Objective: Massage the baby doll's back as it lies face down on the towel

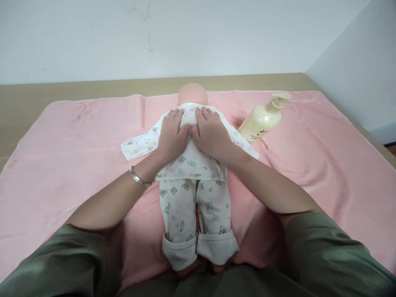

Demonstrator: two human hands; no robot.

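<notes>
Your left hand (173, 138) and right hand (212, 134) both lie open and flat, grasping nothing, on the upper back of the doll (192, 94), thumbs close together. The doll lies in its patterned shirt and trousers on the pink blanket (83, 148) over the worktop (18, 103), its head away from you. A pump bottle (261, 119) stands beside its right sleeve.

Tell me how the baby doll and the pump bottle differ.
The baby doll is the larger; the pump bottle is much smaller. The doll wears a white printed top and trousers, while the bottle is pale yellow. The doll lies face down under the left hand and right hand; neither touches the bottle. Both are on the pink blanket.
</notes>
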